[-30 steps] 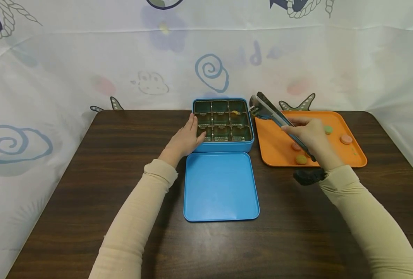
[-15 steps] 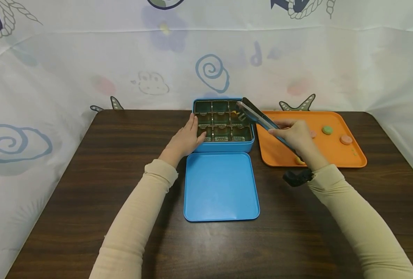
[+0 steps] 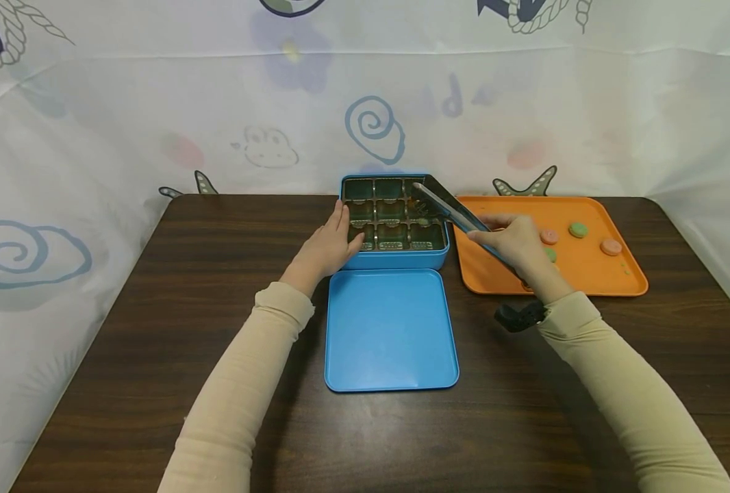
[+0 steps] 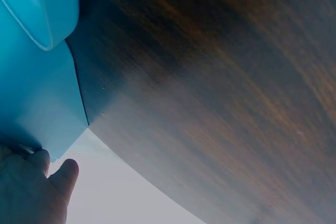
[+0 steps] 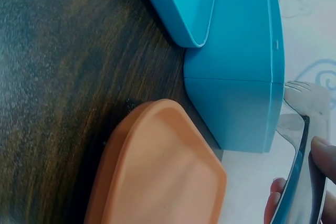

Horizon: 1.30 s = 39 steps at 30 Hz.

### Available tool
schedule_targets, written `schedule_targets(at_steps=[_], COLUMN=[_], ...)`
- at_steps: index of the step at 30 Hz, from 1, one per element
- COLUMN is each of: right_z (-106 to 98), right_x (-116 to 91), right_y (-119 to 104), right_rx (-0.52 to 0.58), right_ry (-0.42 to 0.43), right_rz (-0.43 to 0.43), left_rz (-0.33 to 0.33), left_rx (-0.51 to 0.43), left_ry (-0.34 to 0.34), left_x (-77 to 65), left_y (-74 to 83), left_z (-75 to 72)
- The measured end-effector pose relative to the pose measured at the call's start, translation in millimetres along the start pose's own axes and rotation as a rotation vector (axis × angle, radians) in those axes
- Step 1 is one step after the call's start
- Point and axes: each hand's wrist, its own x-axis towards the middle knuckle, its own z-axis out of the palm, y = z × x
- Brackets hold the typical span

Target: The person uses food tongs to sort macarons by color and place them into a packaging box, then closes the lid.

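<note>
The blue tin point(image 3: 396, 259) stands at the back middle, its dark divided insert point(image 3: 392, 210) showing several square compartments. My left hand point(image 3: 324, 246) rests against the tin's left rim, fingers extended; its fingers show low in the left wrist view. My right hand point(image 3: 515, 239) grips metal serving tongs point(image 5: 307, 156) with a fork end and a spoon end. In the head view, the tongs' tips overlap the tin's right-hand compartments. What lies between the tips, if anything, I cannot tell. On the orange tray point(image 3: 593, 277) lie small round macaron-like pieces, including a green one point(image 3: 577, 229) and pink ones point(image 3: 611, 246).
The flat blue lid point(image 3: 392, 330) lies directly in front of the tin on the dark wooden table point(image 3: 494, 424). A printed white cloth point(image 3: 266, 103) hangs behind the table. The tray stands right of the tin, beneath my right hand.
My right hand has moved the tongs left, from over the tray's left side to over the tin, and their arms now look closer together. The left hand has stayed put.
</note>
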Motion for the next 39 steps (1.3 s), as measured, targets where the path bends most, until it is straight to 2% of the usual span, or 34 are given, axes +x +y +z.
schedule_targets(at_steps=[12,21,30,35,39], right_z=[1.5,-8.3,-38.8,-61.5,-78.4], right_x=[-1.4,-5.9,-11.6,-15.8,-19.9], right_y=[-1.3,0.5,21.4,38.3,50.9], right_rx=[0.004,0.0,0.03,-0.059,-0.063], right_ry=[-0.034,-0.066,-0.047,0.015,0.042], right_rz=[-0.002,-0.014,-0.015,-0.02,0.019], left_rz=[-0.002,-0.014,0.001,0.003,0.008], left_rx=[-0.002,-0.008,-0.007,-0.007,-0.001], left_ry=[-0.003,0.0,-0.003,0.003,0.004], left_x=[1.3,0.8,0.0,0.1,0.3], left_y=[-2.0,-1.0,-1.1,-0.7,-0.3], left_z=[0.4,-1.1,-0.2,0.3,0.3])
